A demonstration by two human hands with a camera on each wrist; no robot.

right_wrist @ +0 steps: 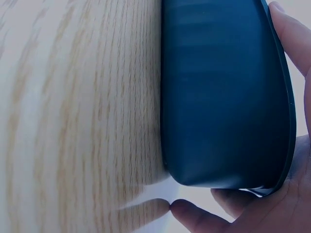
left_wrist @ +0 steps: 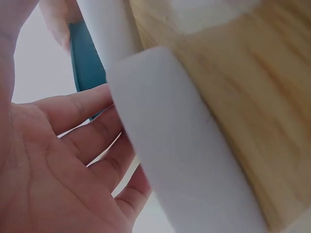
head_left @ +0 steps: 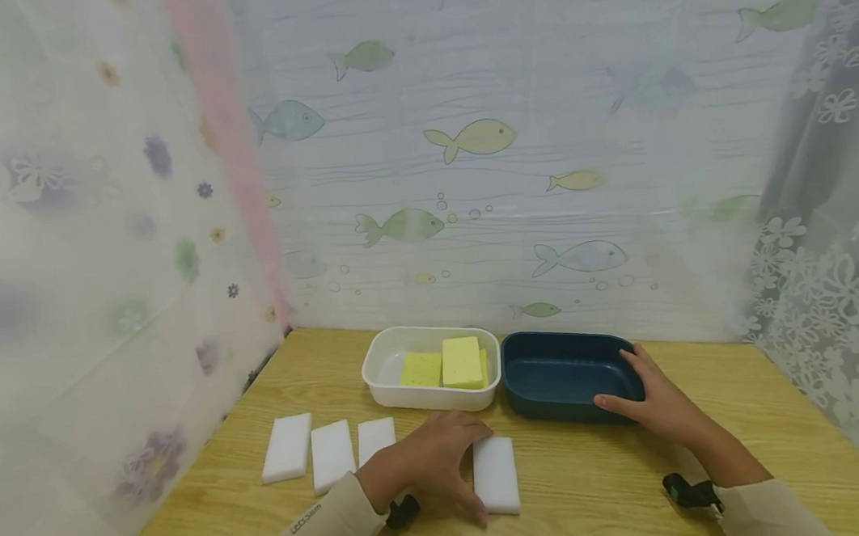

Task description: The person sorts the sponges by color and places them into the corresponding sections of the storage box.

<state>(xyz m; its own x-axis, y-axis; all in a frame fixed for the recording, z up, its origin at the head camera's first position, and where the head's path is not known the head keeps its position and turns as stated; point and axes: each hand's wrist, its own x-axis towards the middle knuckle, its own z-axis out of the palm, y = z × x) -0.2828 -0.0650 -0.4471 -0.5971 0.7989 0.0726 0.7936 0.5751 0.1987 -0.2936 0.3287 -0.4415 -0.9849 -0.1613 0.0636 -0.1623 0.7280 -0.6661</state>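
My left hand is over the table at a white sponge block, its thumb and fingers spread apart along the block's left side. In the left wrist view its fingers look fairly straight, partly hidden behind a white block. My right hand holds the right end of a dark blue plastic box, thumb at the front rim and fingers at the end. The right wrist view shows a fingertip by the box's base. The inside of the blue box holds nothing visible.
Left of the blue box stands a white box with several yellow sponges in it. Three more white blocks lie in a row at the left, one partly covered by my left hand. A fish-patterned curtain hangs behind the wooden table.
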